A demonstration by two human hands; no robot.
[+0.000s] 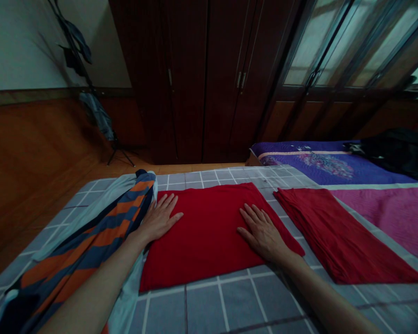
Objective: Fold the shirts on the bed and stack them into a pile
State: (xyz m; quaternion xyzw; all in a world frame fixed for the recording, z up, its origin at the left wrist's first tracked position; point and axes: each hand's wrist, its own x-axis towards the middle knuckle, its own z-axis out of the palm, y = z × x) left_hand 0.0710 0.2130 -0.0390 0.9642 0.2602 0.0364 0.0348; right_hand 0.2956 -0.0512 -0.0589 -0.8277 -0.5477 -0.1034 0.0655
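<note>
A red cloth (209, 232), folded into a flat rectangle, lies on the grey checked bedspread (202, 306). My left hand (160, 217) rests flat near its left edge, fingers spread, beside an orange and blue striped garment (101, 241). On the right part of the same cloth lies my right hand (263, 232), palm down with the fingers slightly apart. Neither hand grips anything. Farther right is a second folded red cloth (344, 232), separated from the first by a strip of bedspread.
Pale blue fabric (121, 183) lies under the striped garment. A purple and pink bedcover (327, 167) spreads at the right, with a dark bundle (400, 150) on it. Behind stand a dark wardrobe (205, 93) and a rack with hanging clothes (97, 113).
</note>
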